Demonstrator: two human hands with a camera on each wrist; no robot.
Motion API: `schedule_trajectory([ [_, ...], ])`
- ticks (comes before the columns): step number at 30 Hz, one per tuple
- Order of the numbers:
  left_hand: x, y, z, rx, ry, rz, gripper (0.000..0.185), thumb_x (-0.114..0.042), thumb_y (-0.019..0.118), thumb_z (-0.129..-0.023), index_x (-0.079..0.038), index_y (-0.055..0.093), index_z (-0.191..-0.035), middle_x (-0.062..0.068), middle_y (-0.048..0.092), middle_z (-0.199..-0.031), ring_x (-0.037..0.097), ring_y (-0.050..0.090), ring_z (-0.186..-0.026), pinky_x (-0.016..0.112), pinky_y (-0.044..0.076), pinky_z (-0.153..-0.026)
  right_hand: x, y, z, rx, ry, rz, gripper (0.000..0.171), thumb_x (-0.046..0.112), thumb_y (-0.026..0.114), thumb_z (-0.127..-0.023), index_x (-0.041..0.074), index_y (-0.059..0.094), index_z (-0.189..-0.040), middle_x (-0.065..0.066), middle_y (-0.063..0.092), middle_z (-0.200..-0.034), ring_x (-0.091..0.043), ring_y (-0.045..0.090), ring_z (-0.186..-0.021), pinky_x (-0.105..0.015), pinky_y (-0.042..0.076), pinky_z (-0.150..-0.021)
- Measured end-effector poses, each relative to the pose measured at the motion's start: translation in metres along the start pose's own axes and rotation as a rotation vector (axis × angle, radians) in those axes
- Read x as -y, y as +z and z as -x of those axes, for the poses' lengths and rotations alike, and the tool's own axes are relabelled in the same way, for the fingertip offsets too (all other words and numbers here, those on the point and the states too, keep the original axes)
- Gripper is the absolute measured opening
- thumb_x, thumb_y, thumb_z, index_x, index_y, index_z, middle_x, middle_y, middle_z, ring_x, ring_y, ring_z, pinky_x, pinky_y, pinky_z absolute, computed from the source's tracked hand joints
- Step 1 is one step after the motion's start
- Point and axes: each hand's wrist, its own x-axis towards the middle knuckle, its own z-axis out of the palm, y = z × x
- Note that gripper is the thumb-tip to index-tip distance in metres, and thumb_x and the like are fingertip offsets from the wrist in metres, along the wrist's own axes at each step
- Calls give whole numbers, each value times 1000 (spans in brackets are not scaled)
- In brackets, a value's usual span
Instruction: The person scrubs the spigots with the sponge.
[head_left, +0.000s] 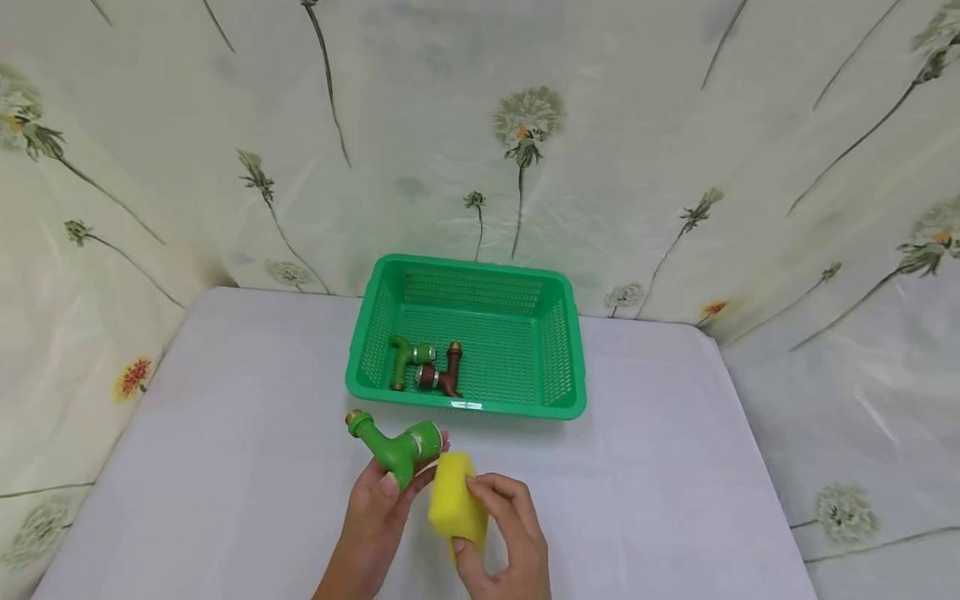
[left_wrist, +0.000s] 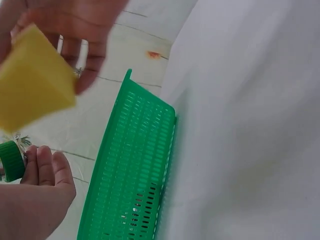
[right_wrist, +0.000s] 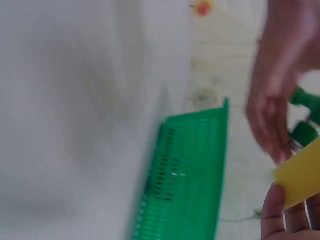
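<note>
A green tap (head_left: 397, 450) with a brass-coloured threaded end and a ribbed green knob is held in my left hand (head_left: 375, 508), thumb on its near side and fingers behind it. My right hand (head_left: 513, 533) pinches a yellow sponge (head_left: 453, 500) between thumb and fingers, just right of the tap. In the left wrist view the sponge (left_wrist: 37, 82) hangs above the tap's knob (left_wrist: 11, 161). The right wrist view shows the sponge (right_wrist: 300, 175) close to the left hand (right_wrist: 275, 110); most of the tap is hidden there.
A green plastic basket (head_left: 577, 358) stands at the back of the white-covered table (head_left: 652, 483). Inside, at its left, lie a smaller green tap (head_left: 402, 358) and a brown tap (head_left: 450, 377). A flower-printed sheet (head_left: 420, 125) hangs behind and at the sides.
</note>
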Motion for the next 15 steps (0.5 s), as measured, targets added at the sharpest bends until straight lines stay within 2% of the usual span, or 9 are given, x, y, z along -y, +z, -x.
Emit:
schedule_trajectory([
  [2,-1,-1,1,1,-14,-10,62,-40,56,-108,2,41,-151,18,56,-150,31,51,-141,36,44,-115,5,-4,-8,-4,-14,-106,63,-15,69,-79,3,62,-139,-15,57,-131,-24,60,-113,-25,53,-98],
  [5,2,-1,3,63,-45,-17,65,-44,57,-107,-2,41,-153,17,54,-152,31,48,-144,37,39,-118,12,-1,-15,27,-29,-272,59,-19,60,-84,-3,59,-140,-21,56,-133,-28,59,-116,-30,54,-99],
  [7,3,-3,4,101,-31,-24,66,-47,57,-107,-4,41,-155,17,54,-153,33,47,-144,37,36,-120,15,4,-14,58,-6,-340,56,-19,56,-87,-3,59,-141,-21,56,-133,-28,60,-116,-32,55,-97],
  [9,4,-5,4,128,2,-36,66,-48,56,-107,-6,42,-156,17,54,-153,35,47,-143,39,34,-120,17,9,-11,85,56,-369,55,-18,54,-89,0,60,-141,-18,57,-133,-27,61,-114,-35,56,-97],
  [12,3,-7,3,123,38,-40,65,-46,56,-107,-6,43,-155,18,55,-152,36,48,-142,41,36,-119,16,8,-5,123,143,-365,55,-15,53,-89,5,62,-139,-13,59,-130,-25,64,-109,-37,58,-94],
  [15,-1,-9,3,88,7,-33,66,-42,62,-104,-4,41,-154,17,55,-151,33,50,-141,38,39,-118,13,0,-6,149,192,-322,54,-15,53,-90,8,64,-137,-11,60,-128,-24,64,-105,-36,59,-91],
])
